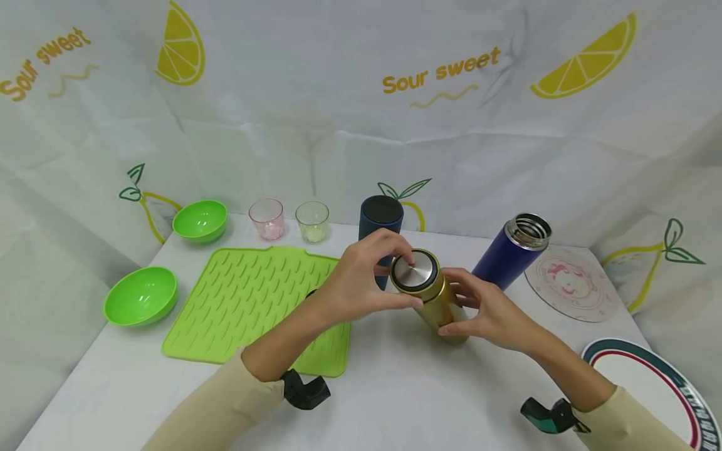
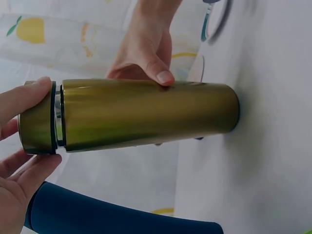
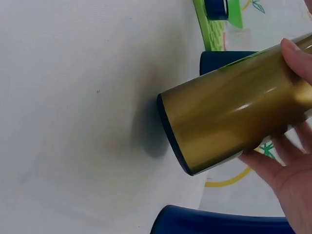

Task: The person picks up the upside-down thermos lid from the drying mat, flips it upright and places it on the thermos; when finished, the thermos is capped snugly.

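Observation:
A gold thermos bottle point(image 1: 442, 313) stands slightly tilted between both hands; whether its base touches the table I cannot tell. My left hand point(image 1: 366, 275) pinches its lid point(image 2: 39, 119), fingers on one side and thumb on the other. A narrow gap with silver metal shows between lid and body in the left wrist view. My right hand point(image 1: 491, 307) grips the bottle's body from the right. Behind the left hand stands a dark blue thermos point(image 1: 381, 213) with a dark top. To the right, a blue thermos point(image 1: 507, 254) has its steel mouth uncovered.
A green drying mat point(image 1: 248, 307) lies left, with a blue lid point(image 3: 216, 9) on it, mostly hidden by the left forearm in the head view. Two green bowls point(image 1: 141, 297), a pink glass point(image 1: 267, 219) and a green glass point(image 1: 313, 222) stand beyond. Round mats point(image 1: 572, 285) lie right.

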`<state>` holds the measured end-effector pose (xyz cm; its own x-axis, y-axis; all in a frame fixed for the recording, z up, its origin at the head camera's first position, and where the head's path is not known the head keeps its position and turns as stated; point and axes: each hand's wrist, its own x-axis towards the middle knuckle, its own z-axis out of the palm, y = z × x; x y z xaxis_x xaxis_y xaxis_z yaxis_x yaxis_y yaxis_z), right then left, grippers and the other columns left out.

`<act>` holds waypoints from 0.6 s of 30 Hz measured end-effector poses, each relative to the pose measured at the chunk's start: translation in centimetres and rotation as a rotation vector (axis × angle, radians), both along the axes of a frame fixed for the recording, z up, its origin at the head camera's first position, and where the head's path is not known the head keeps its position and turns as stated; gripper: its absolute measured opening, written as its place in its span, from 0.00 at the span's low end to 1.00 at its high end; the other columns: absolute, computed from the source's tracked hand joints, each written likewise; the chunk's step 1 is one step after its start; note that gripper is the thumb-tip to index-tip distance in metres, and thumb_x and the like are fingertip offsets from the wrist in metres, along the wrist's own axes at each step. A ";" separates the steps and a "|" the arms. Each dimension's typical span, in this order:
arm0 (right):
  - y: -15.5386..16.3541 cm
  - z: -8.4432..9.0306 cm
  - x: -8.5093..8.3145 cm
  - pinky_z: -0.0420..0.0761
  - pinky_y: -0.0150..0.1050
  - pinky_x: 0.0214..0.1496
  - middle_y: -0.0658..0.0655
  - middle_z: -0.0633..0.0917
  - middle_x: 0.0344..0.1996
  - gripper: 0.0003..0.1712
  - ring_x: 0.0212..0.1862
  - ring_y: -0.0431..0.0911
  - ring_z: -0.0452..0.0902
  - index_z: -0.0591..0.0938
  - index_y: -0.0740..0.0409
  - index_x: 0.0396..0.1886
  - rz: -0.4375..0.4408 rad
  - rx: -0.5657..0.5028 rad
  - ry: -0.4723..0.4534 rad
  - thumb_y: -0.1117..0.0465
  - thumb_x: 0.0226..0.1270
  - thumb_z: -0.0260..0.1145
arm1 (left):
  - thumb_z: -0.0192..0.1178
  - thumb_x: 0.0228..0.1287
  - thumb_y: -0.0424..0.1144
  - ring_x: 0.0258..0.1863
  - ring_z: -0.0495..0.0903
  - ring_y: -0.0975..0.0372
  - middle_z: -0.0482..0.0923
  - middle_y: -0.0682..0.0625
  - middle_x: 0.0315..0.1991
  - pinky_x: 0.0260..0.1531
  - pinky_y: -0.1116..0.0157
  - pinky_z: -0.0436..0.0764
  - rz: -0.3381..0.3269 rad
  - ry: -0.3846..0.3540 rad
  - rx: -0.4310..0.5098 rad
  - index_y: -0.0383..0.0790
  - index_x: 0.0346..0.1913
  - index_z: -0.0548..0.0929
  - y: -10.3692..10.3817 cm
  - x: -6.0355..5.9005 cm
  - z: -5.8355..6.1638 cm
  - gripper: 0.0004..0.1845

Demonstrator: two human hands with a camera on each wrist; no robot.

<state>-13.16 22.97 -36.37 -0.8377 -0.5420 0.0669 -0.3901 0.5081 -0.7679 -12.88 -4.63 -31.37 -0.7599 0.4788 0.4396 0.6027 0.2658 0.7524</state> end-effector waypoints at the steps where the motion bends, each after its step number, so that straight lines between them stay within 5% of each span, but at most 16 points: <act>1: 0.0 0.1 0.0 0.80 0.54 0.65 0.59 0.79 0.66 0.49 0.66 0.61 0.78 0.70 0.55 0.72 0.005 0.004 0.005 0.58 0.50 0.84 | 0.83 0.46 0.39 0.55 0.80 0.62 0.77 0.52 0.53 0.48 0.71 0.87 -0.005 -0.002 0.000 0.44 0.45 0.81 -0.1 0.0 0.0 0.25; 13: 0.1 0.4 -0.1 0.81 0.54 0.63 0.61 0.80 0.65 0.47 0.66 0.63 0.78 0.70 0.55 0.71 0.059 0.006 0.004 0.56 0.53 0.82 | 0.79 0.50 0.32 0.64 0.79 0.60 0.78 0.50 0.63 0.56 0.62 0.86 -0.136 0.014 -0.074 0.43 0.48 0.82 -0.9 -0.3 0.4 0.22; 18: 0.2 0.3 -0.3 0.82 0.53 0.64 0.59 0.79 0.67 0.48 0.67 0.57 0.78 0.70 0.54 0.72 0.063 0.010 0.016 0.56 0.51 0.83 | 0.81 0.50 0.40 0.61 0.80 0.62 0.78 0.50 0.63 0.51 0.72 0.85 -0.089 0.112 -0.149 0.44 0.48 0.81 -0.7 0.1 1.0 0.23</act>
